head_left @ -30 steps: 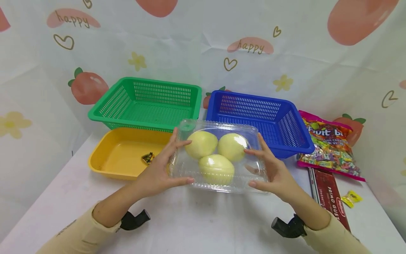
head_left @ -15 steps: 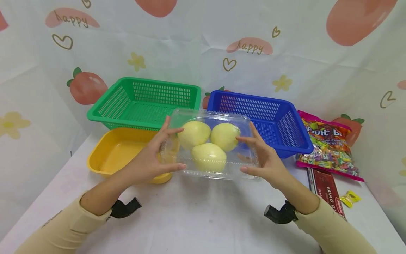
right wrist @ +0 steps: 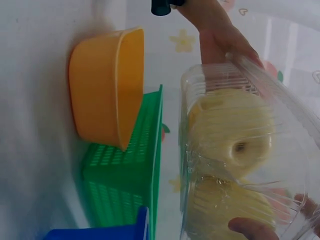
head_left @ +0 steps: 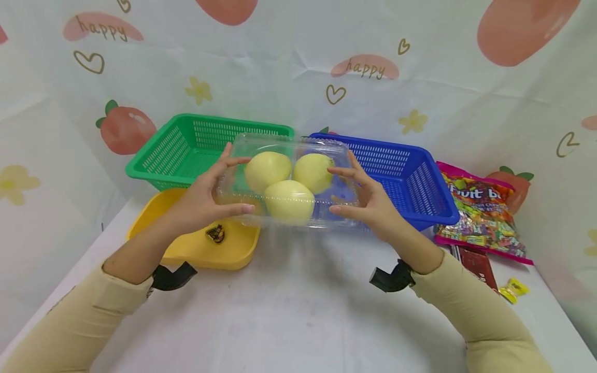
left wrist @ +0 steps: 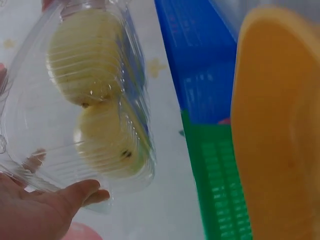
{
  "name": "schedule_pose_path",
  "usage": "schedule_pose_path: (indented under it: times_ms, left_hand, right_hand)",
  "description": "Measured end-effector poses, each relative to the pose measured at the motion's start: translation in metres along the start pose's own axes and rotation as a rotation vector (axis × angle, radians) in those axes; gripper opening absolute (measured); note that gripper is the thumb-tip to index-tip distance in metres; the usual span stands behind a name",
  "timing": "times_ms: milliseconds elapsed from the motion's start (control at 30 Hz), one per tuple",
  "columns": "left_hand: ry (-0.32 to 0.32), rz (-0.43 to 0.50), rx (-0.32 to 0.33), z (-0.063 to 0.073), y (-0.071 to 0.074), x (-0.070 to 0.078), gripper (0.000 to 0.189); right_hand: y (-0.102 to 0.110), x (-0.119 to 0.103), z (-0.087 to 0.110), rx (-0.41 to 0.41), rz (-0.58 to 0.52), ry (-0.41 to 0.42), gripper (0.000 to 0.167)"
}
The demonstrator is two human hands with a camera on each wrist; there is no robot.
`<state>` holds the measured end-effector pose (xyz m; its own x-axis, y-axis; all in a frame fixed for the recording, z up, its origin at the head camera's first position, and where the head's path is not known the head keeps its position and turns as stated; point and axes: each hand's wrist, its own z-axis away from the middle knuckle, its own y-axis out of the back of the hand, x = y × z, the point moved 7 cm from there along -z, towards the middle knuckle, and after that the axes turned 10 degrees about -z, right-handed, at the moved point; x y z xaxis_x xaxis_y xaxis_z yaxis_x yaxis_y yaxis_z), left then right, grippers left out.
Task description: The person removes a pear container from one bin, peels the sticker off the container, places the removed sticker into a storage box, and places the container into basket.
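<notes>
A clear plastic clamshell box [head_left: 323, 210] is held up above the table, in front of the green and blue baskets. Inside lie three round, pale yellow-green fruits [head_left: 289, 199], whose exact kind I cannot tell; dark spots mark the ends of some in the wrist views. My left hand [head_left: 202, 194] grips the box's left end, thumb at the near side and fingers along the far side. At the right end, my right hand [head_left: 370, 202] holds it the same way. In the left wrist view, the thumb [left wrist: 75, 195] presses against the plastic.
Behind stand a green basket [head_left: 163, 150] and a blue basket [head_left: 422, 181]. A yellow tray [head_left: 233, 254] with a small black-and-yellow item [head_left: 216, 233] sits front left. At right are a candy bag [head_left: 485, 215], a dark red packet [head_left: 478, 267] and a yellow wrapped candy [head_left: 514, 290].
Both hands have lifted the box of fruits and carried it forward and to the left. It now overlaps the baskets more in the head view; the yellow tray's small item shows again.
</notes>
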<state>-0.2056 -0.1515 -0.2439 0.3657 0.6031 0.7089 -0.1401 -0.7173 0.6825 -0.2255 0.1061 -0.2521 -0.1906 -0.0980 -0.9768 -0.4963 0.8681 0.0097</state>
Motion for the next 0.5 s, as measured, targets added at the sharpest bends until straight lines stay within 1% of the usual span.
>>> schedule_pose_path:
  times_ms: [133,200,333,500]
  left_hand:
    - [-0.017,-0.020,-0.006,-0.011,0.015,-0.004,0.072]
    - [-0.015,-0.040,-0.003,-0.016,0.023,-0.006,0.071]
    - [-0.014,-0.073,0.006,-0.025,0.037,-0.008,0.070]
    - [0.021,-0.055,0.000,-0.034,0.050,-0.013,0.069]
  right_hand:
    - [-0.001,0.000,-0.015,0.035,0.034,-0.050,0.059]
    - [-0.002,0.000,-0.023,0.048,0.039,-0.058,0.058]
    - [-0.004,-0.004,-0.038,0.057,0.013,-0.031,0.057]
    - [-0.004,-0.006,-0.057,0.068,-0.036,-0.011,0.054]
